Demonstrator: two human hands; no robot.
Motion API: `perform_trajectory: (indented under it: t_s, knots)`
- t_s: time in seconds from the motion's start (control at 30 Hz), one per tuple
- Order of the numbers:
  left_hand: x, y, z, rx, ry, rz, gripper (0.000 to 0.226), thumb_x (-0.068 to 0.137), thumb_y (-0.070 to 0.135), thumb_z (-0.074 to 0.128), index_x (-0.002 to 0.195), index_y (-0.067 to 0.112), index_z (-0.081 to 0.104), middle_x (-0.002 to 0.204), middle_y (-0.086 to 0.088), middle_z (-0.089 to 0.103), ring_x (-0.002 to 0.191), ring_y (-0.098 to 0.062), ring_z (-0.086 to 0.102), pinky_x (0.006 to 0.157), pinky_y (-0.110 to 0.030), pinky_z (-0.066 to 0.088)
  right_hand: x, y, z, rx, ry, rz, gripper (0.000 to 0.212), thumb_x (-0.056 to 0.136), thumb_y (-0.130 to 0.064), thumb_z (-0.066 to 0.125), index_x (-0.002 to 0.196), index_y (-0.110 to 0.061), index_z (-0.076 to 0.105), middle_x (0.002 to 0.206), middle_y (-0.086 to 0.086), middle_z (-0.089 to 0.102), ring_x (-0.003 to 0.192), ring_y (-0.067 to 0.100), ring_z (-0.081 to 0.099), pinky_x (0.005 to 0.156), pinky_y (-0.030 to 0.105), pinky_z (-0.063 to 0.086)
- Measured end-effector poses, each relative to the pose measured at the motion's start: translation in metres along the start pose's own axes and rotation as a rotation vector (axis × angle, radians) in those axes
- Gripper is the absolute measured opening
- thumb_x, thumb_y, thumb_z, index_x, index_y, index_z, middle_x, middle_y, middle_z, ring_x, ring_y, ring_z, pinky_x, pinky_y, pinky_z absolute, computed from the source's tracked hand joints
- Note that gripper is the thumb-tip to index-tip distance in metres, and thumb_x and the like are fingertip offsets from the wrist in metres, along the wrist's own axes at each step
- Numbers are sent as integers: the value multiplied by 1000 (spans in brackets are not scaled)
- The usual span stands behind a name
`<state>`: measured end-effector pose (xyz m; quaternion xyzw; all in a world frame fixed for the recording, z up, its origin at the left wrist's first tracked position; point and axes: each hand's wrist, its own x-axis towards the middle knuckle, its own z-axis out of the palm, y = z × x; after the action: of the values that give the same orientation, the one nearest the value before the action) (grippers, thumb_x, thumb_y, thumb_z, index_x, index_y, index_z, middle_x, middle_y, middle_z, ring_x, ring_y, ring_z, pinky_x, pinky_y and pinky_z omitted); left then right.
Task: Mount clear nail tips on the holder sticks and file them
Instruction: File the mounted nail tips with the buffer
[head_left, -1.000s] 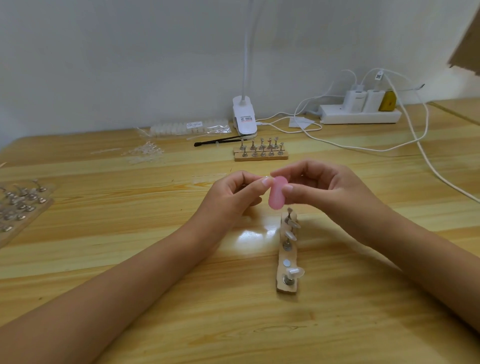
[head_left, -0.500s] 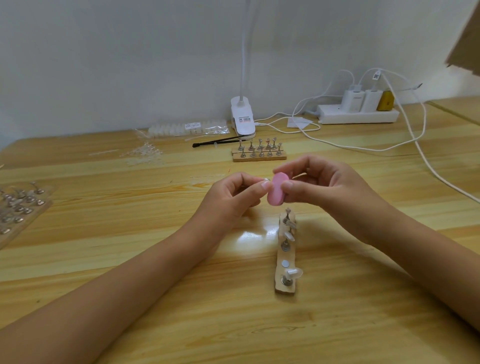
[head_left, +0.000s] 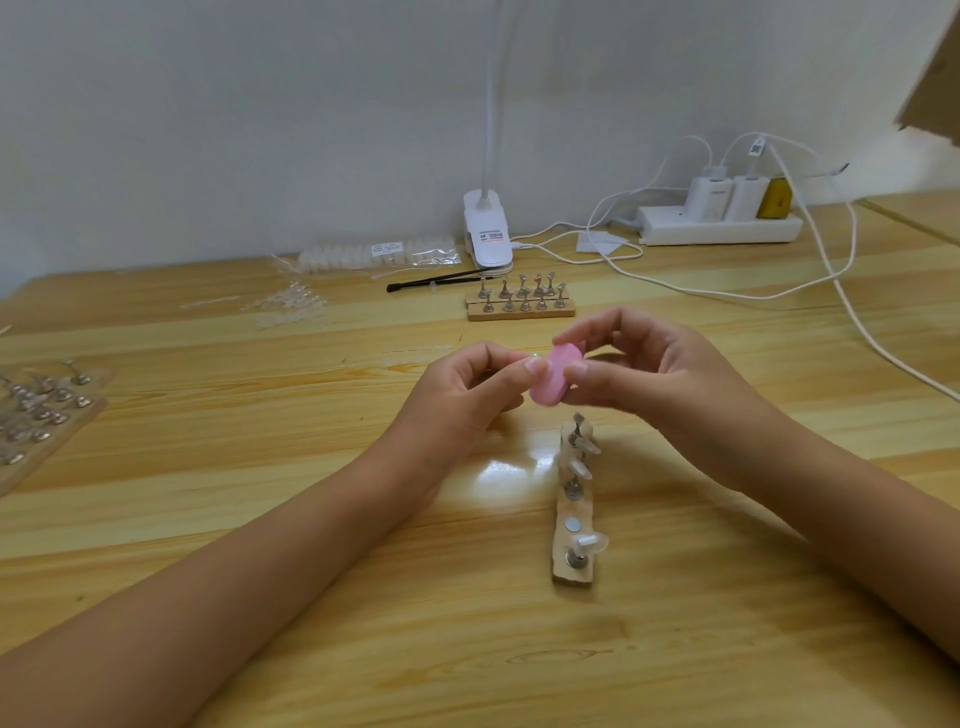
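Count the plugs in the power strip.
3: one white adapter leftmost, a second white adapter beside it, a yellow plug rightmost, all standing on the power strip. None looks hidden.

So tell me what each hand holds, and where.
Right hand pinches the pink file by its right side. Left hand pinches a tiny clear piece against the file's left edge; which part is unclear.

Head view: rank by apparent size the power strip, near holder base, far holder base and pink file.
Tied first: white power strip and near holder base; they look alike, the strip sitting farther off.
Then: far holder base.
Smallest: pink file.
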<state>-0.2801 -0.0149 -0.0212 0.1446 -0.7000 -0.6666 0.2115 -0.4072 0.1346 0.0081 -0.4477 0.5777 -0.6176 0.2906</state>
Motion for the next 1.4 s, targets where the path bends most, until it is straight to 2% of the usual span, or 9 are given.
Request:
perform_trajectory:
  t_s: [0.1,0.2,0.3,0.43,0.57,0.9,1.07,1.27,1.4]
  knots:
    - [1,1,0,-19,4,-8,31,65,54,73,82,28,74,88,14,72,89,-3,65,90,-28,52,1,1,1,61,128,-57,22,78,-17,75,97,-16,64,93,-1,70,89,22,72,83,29,58]
    - [1,-1,-1,-9,18,-22,37,64,55,75,87,26,73,87,12,70,89,-4,64,99,-38,51,2,1,1,92,178,-52,18,85,-1,68,86,-15,57,88,-3,65,87,17,69,85,33,57]
    - [1,0,-1,-12,14,-30,34,65,55,76,86,28,74,89,10,69,91,-6,64,104,-44,48,1,0,0,-26,193,-77,18,86,-6,70,90,-18,57,88,-5,62,85,11,63,86,33,56]
    - [1,0,-1,-27,-6,-18,24,66,55,74,79,34,75,86,13,69,90,-3,64,99,-37,52,-1,-2,3,-250,76,-75,35,89,-15,69,120,-29,64,90,-4,62,90,10,62,85,24,53]
    - [1,1,-1,-25,-23,-3,15,72,49,75,77,35,76,85,15,70,89,0,64,86,-23,51,-2,-3,4,-309,26,-68,30,85,-23,71,114,-31,68,90,-2,68,90,15,64,81,29,54]
    - [1,0,0,-44,4,-8,36,67,51,74,88,21,71,101,-2,73,100,-16,67,92,-29,52,-2,-1,4,-188,-43,-30,44,74,-29,75,114,-21,58,82,3,71,75,11,63,70,23,51]
    - [2,1,-1,-44,3,-24,26,64,54,74,77,31,74,86,12,70,89,-2,65,91,-29,51,0,-2,1,-153,95,-58,43,73,-29,73,112,-15,61,83,7,72,73,9,67,74,20,54]
    - [0,1,0,-50,-8,-2,26,68,52,73,80,30,74,98,-2,72,100,-20,67,95,-33,51,-3,-1,4,-135,-62,-4,39,78,-23,70,116,-16,65,86,0,74,79,8,69,75,20,54]
    - [0,1,-1,-38,-5,-14,32,66,54,73,84,28,73,96,4,71,96,-9,65,91,-30,51,-1,-2,1,-123,-8,-32,36,80,-21,69,115,-16,66,83,-2,72,75,7,66,73,20,53]
